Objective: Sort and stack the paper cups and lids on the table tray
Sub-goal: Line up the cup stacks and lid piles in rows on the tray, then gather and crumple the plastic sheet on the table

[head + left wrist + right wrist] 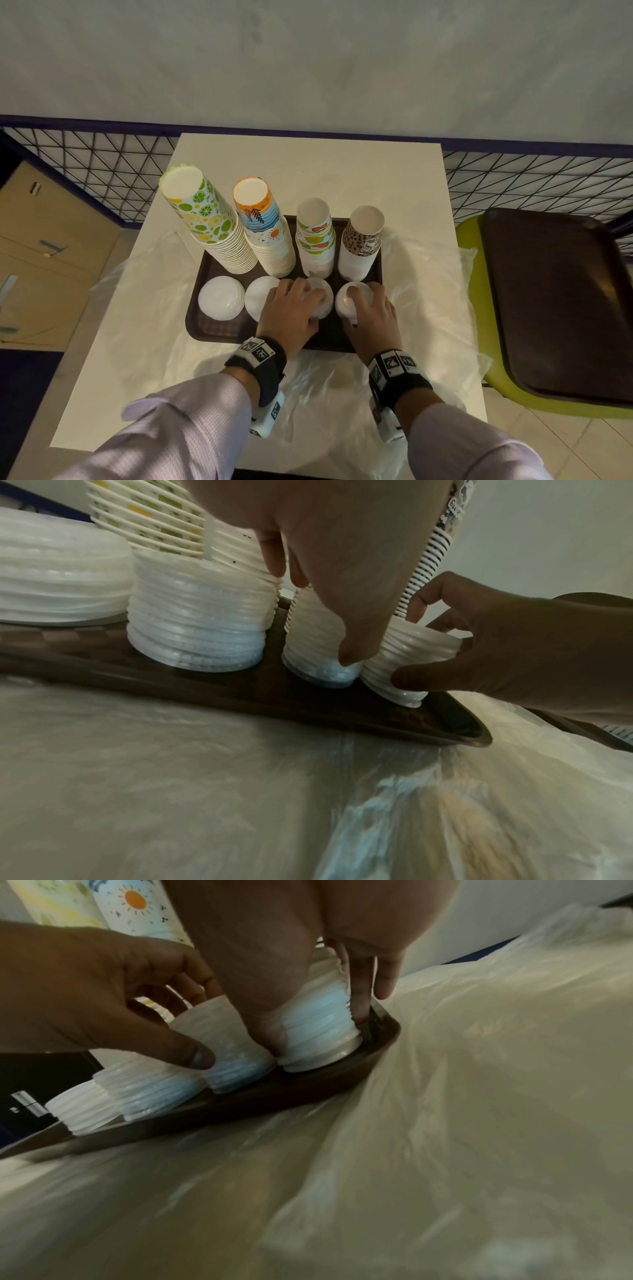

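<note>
Main risk from here: the two small lid stacks I'm holding sit right next to each other at the right end of the tray [219, 334], and the right one is hard against the tray's right rim. If I squeeze unevenly or drag sideways, a stack shears mid-height and lids spill onto the plastic sheet [164, 294]. My knuckles are also close to the tall cup stacks behind; a bump to the leopard-print cup stack [361, 246] or the fruit-print cup stack [315, 240] could topple them (they look top-heavy, that's my read).

Hands now: left hand [291, 313] is curled round the third lid stack [318, 653], thumb on the near side, fingers over the far side. Right hand [371, 320] grips the fourth lid stack [320, 1031] the same way, thumb near, fingers wedged between stack and rim.

Layout: four cup stacks along the tray's far edge, four lid stacks in front. The large lid stack [222, 298] and the second lid stack [258, 296] sit untouched to my left. Sorting looks nearly done; this seems like final straightening.
</note>
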`<state>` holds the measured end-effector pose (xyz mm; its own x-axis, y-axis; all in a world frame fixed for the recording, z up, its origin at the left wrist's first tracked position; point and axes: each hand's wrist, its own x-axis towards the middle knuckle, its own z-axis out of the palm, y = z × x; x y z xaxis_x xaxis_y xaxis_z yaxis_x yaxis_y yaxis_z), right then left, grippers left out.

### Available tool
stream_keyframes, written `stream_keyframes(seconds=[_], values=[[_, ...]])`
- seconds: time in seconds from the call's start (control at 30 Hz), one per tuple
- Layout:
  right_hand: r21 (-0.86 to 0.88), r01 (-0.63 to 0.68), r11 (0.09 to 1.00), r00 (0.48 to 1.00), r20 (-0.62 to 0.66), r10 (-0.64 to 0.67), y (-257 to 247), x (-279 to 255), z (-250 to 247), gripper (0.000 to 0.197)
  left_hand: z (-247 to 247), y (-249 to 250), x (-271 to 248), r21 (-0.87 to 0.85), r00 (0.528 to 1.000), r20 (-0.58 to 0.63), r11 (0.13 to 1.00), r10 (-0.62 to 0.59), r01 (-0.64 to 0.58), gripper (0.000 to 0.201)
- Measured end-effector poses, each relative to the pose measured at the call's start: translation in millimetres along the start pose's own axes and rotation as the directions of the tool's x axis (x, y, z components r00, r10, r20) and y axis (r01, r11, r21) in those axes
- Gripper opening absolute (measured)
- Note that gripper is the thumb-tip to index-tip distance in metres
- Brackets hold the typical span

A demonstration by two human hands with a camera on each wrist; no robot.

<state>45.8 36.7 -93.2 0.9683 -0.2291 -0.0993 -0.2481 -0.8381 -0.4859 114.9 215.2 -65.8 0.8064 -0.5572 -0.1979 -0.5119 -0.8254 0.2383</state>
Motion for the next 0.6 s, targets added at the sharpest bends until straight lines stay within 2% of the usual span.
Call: stream_keyframes(seconds=[0.2,0.33,0.4,0.47,0.53,0.6], values=[[-0.038,0.001,0.999,1.000,-0.014,-0.001,-3,-2,-2,0.061,0,0,-3,-0.028,1.000,-0.016,1.000,0.008,-0.009,0.053],[-0.021,0.007,1.000,0.999,-0.050,-0.008,-8,-8,-12,0.066,-4,2,-6,-0.093,0.997,-0.073,0.995,0.021,-0.028,0.053],[0.016,-0.015,1.000,0.993,-0.115,0.016,-10,-13,-21,0.068,-4,3,-10,-0.152,0.992,-0.120,0.987,0.027,-0.046,0.047],[0.074,-0.030,0.997,0.972,-0.230,0.046,-5,-19,-30,0.062,-7,7,-16,-0.236,0.989,-0.144,0.969,0.033,-0.067,0.038],[0.134,-0.051,0.990,0.931,-0.352,0.096,10,-25,-36,0.050,-10,15,-24,-0.343,0.994,-0.105,0.937,0.026,-0.061,0.028],[0.167,-0.136,0.977,0.898,-0.397,0.193,31,-32,-40,0.043,-9,26,-31,-0.402,0.999,-0.018,0.915,0.039,-0.043,0.021]])
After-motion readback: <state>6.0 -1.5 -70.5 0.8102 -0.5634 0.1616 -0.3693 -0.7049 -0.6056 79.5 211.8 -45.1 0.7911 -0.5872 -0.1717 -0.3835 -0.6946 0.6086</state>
